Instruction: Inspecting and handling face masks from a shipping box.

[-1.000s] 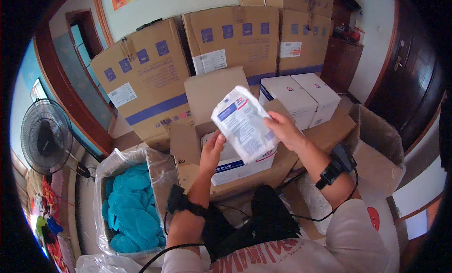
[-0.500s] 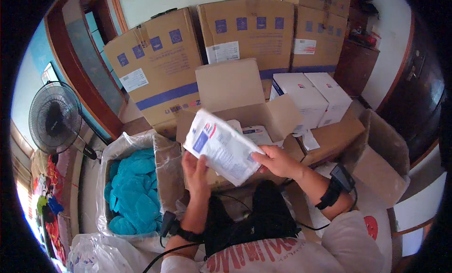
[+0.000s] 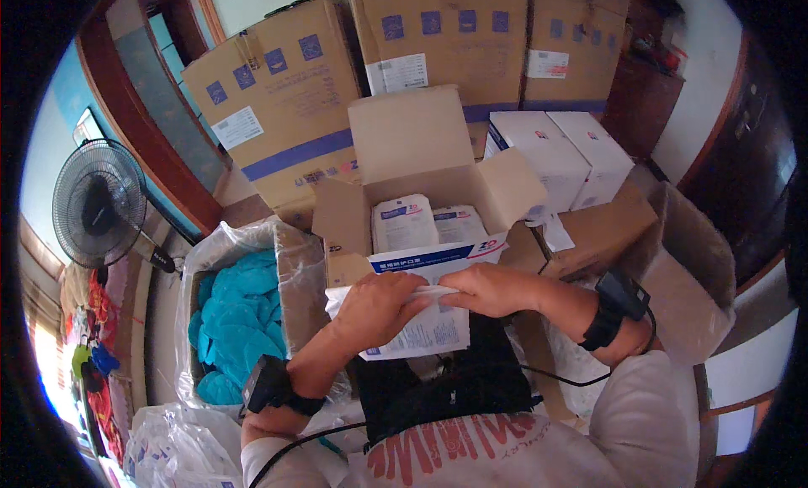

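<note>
Over my lap hangs a white printed packet [image 3: 422,330], its upper edge pinched between the fingers of both hands. My left hand [image 3: 377,310] is closed on the left part of that edge, and my right hand [image 3: 490,288] grips just beside it, thumbs close together. Part of the edge is hidden behind the fingers. Directly beyond my hands stands an open cardboard box [image 3: 411,139] with its flaps raised. Similar white packets [image 3: 404,225] lie inside it, and a blue band with red-and-white print runs along its front.
To the left, a plastic-lined carton [image 3: 296,299] holds many teal rounded fabric pieces [image 3: 240,307]. Two white boxes [image 3: 539,164] sit on a brown carton at the right. Large cartons [image 3: 278,105] line the back. A fan [image 3: 99,204] stands far left; an open carton [image 3: 686,278] is far right.
The packet has come down and nearer to me, and its face has turned. Both hands have shifted to its upper edge, uncovering the packets inside the box.
</note>
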